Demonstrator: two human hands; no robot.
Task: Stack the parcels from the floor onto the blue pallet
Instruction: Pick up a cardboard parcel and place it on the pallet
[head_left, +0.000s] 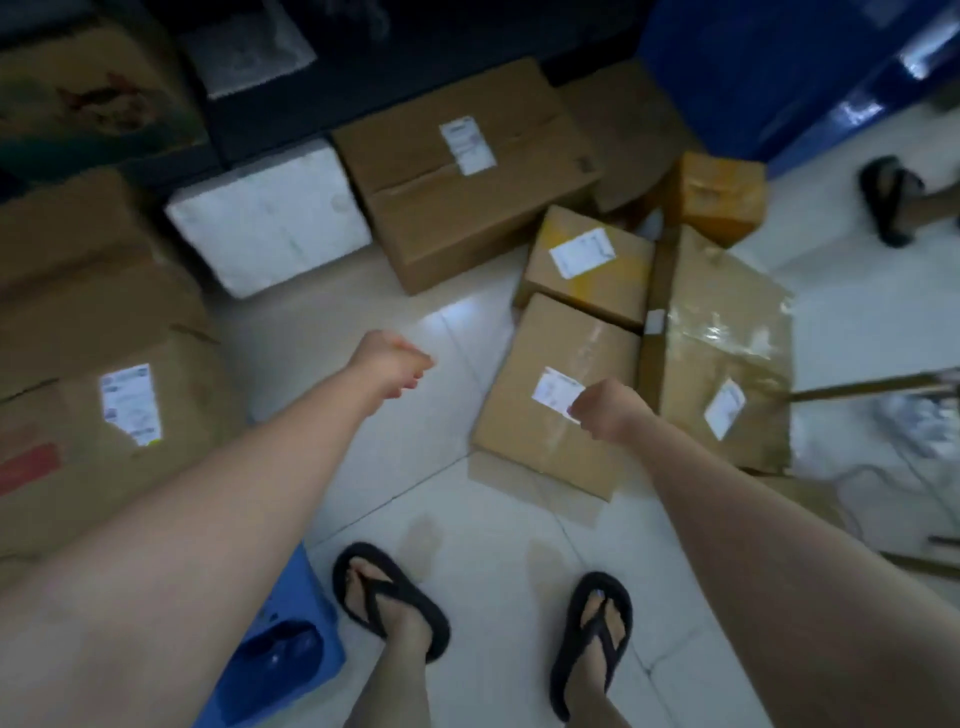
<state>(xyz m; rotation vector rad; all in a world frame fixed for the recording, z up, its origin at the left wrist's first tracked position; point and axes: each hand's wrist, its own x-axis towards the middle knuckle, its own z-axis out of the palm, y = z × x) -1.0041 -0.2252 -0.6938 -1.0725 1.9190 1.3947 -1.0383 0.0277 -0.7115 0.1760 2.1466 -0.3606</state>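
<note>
Several taped brown parcels lie on the white tile floor. The nearest parcel (550, 415), with a white label, is in front of my feet. Behind it sits a smaller parcel (587, 265), and to the right a flat plastic-wrapped one (727, 343). Further back lie a large carton (457, 197) and a white parcel (270, 223). A corner of the blue pallet (280, 649) shows at the bottom left, with a big labelled carton (104, 415) on it. My left hand (387, 364) hangs over bare floor, fingers loosely curled and holding nothing. My right hand (608, 410) hovers over the nearest parcel's label, also holding nothing.
A small orange-taped box (717, 192) lies at the back right beside a blue bin (753, 67). Another person's sandalled foot (888, 202) is at the right edge. White wrapping and cardboard strips (914, 410) lie on the right. My own feet in black sandals (389, 597) stand on the tiles.
</note>
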